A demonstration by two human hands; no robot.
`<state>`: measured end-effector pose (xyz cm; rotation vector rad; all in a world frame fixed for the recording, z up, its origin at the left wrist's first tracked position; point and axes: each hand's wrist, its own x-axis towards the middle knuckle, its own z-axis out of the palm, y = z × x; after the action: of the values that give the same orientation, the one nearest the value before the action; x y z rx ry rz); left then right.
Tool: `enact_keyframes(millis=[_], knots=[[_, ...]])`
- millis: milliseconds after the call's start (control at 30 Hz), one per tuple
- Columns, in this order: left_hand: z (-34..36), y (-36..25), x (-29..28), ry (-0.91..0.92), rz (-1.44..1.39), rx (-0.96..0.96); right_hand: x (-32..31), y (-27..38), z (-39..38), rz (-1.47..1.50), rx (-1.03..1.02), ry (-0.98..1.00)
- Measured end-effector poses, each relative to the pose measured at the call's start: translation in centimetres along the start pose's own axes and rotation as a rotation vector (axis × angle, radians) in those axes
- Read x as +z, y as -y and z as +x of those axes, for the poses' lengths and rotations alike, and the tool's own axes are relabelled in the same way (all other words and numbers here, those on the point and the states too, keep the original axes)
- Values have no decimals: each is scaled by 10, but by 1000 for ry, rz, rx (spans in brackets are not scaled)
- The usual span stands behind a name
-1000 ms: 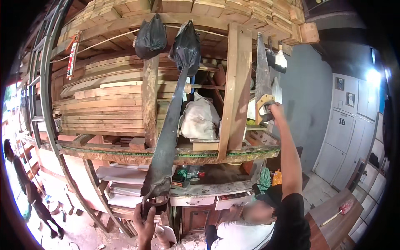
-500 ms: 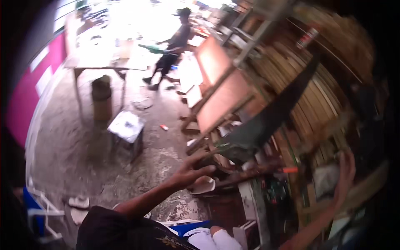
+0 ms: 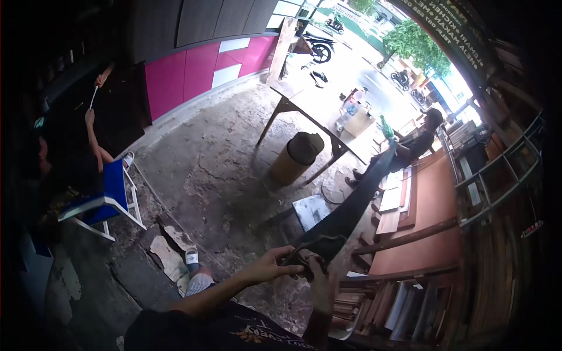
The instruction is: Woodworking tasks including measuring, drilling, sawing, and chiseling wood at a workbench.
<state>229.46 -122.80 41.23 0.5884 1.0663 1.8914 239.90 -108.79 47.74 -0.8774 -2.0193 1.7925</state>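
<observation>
Lowered from the shelving, the long dark handsaw [image 3: 351,210] now stretches away from both hands; left hand [image 3: 274,266] and right hand [image 3: 316,270] curl around its wooden handle above cracked concrete floor [image 3: 222,175].

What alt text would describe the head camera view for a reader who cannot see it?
Both hands, left hand and right hand, grip the dark handle of a long dark handsaw pointing away over a cracked concrete floor. Beyond stand a tan cylindrical bin and a wooden table.

single head cam, tilted, looks down-fwd at hands close below, workshop floor [image 3: 234,175] beyond.
</observation>
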Motion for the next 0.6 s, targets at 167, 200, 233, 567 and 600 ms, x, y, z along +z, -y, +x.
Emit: enact_keyframes(millis=[167, 200, 233, 567, 600], knots=[[-12, -25, -199, -83, 698, -216, 131, -66, 128, 217, 278, 26], [-19, -34, -240, -184, 780, -221, 148, -79, 158, 213, 297, 35], [-27, -41, -279, -283, 863, -227, 162, -91, 189, 123, 263, 79], [-80, -110, -644, -1500, 304, 82, 403, -63, 380, 14, 274, 253], [-96, -93, -678, -1574, 373, 30, 427, -52, 415, 41, 284, 260]])
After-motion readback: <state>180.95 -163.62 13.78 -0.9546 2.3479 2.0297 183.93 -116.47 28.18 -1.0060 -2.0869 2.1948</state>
